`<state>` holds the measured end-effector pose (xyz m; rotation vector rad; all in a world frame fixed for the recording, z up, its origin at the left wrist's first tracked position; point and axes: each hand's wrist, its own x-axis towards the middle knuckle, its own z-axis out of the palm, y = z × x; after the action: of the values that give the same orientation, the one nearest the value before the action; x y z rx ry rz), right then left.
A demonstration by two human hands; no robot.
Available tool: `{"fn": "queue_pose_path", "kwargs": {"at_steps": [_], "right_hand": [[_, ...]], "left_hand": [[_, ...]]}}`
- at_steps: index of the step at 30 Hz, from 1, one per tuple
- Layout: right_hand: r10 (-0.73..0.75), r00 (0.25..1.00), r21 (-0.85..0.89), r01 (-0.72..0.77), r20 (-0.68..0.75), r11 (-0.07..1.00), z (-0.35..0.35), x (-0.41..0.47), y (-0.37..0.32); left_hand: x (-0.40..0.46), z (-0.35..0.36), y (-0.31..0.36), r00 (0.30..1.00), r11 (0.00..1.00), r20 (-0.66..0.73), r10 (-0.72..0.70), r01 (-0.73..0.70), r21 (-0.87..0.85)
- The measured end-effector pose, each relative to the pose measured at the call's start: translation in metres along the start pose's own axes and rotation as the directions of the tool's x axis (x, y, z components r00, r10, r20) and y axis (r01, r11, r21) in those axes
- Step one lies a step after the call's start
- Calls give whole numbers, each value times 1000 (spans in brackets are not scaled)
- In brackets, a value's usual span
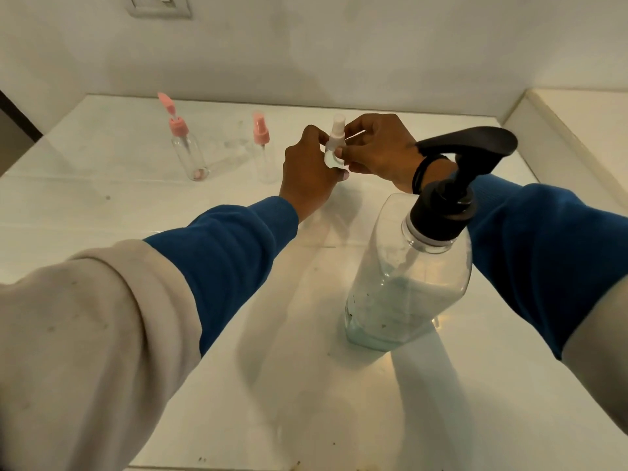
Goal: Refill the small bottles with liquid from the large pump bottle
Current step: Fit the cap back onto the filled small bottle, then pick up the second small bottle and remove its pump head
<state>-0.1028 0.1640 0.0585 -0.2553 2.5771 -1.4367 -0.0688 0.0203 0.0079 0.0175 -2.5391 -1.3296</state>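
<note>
Both hands meet over the middle of the white counter, toward its back edge, on one small clear spray bottle with a white top: the left hand wraps its fingers round the clear body to hold it upright and steady, while the right hand pinches the white sprayer collar between thumb and fingertips, most likely to twist the top off or on so the neck can take liquid. Whether that bottle rests on the counter or is lifted just clear of it cannot be told. The large pump bottle stands nearer the front, just right of centre, within easy reach for the pumping step; its body is squarish clear plastic with cloudy whitish liquid inside, its collar and long curved spout a matt black. Two more small bottles wait toward the back left: a round clear one with a pink flip cap standing open, a trace of pink at its bottom, and a slim clear sprayer with a pink top between it and the hands. Both look empty. The counter is smooth, glossy and lightly smudged, with a raised lip along its right edge
</note>
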Motion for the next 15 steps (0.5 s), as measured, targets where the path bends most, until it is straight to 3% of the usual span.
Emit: {"fn": "queue_pose_path", "kwargs": {"at_steps": [6,9,12,15], "right_hand": [[-26,1000,-61,26,7,998,-11,-12,-11],[-99,994,-176,91,-38,980,-30,-18,-38],[-190,976,-180,169,-107,969,-46,-21,-72],[-241,968,-172,226,-70,959,-52,-22,-110]], "left_hand": [[-18,-24,7,998,995,-35,-58,55,-78],[-35,-53,12,988,994,-155,5,-21,-104],[-44,-86,14,953,991,-298,64,-96,-94],[-39,-107,8,913,990,-405,53,-101,-97]]}}
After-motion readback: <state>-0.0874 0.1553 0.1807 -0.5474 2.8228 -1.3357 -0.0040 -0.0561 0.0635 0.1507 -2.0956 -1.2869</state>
